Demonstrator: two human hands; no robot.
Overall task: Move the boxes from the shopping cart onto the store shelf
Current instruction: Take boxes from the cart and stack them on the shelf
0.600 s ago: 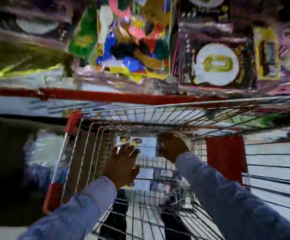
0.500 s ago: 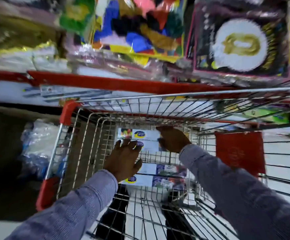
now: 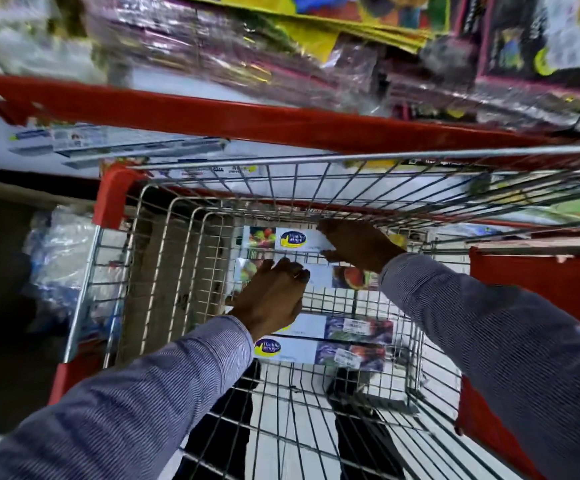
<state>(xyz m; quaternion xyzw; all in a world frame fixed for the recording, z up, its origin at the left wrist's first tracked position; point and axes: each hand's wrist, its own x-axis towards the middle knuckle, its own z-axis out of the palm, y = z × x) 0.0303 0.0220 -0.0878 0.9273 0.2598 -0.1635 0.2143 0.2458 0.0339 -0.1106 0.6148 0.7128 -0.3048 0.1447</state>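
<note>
**Both hands settle onto the far pair of boxes in the cart**

Nearest the camera, two striped blue sleeves reach forward into the wire shopping cart (image 3: 115, 271). Just past the cuffs, two long white boxes (image 3: 319, 353) with a blue-and-yellow logo lie flat and side by side on the cart floor, untouched.

Beyond them, the left hand (image 3: 271, 299) now curls over the near edge of a second-row box (image 3: 319, 275); half a second ago its fingers were spread and hovering above it. Whether that hand has actually closed on the box cannot be told, since the fingertips are hidden behind the knuckles. The right hand (image 3: 361, 245) has slid a little further forward and pinches the right end of the farthest box (image 3: 281, 239), thumb below and fingers on top, so that one looks gripped.

The camera has also dipped, bringing the cart closer and pushing the goods upward in view. Farther off runs the red-edged store shelf (image 3: 247, 119), with similar white boxes (image 3: 108, 143) already lying on the level just beyond the cart rim.

My reading: the grasp is nearly complete, a lift comes next, and four boxes remain in the cart.
</note>
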